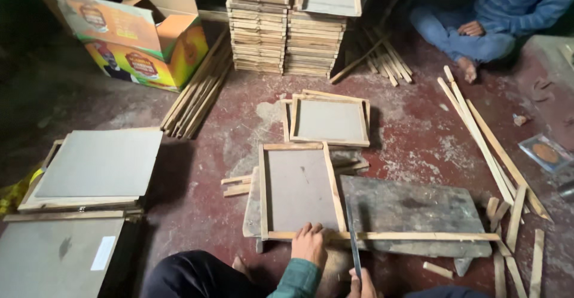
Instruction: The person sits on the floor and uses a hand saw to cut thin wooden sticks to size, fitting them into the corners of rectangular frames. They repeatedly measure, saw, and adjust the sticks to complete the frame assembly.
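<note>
So the left hand [309,244] has its fingers spread flat and pressed down on the bottom edge of a wooden frame [301,191] with a grey board panel set in it, right where a long thin wooden strip [412,236] runs along that edge and sticks way out to the right. The right hand [360,284] is only half in view at the bottom, fingers wrapped closed around the handle end of a narrow dark blade [353,244], which points up toward the strip just beside the left hand; can't tell if the tip actually touches the wood. The frame sits partly on a worn grey slab [412,211] lying on the reddish floor [197,172]. Just behind it is a second finished frame [329,120], and further back two tall stacks of frames [290,26] side by side. Loose wooden slats [481,136] lie scattered to the right, with another bundle of slats [197,94] leaning near an open, colourful cardboard box [137,35] at the back left. Grey board sheets [98,163] are piled at the left. Another person [478,20] in blue sits on the floor at the top right, well apart.
</note>
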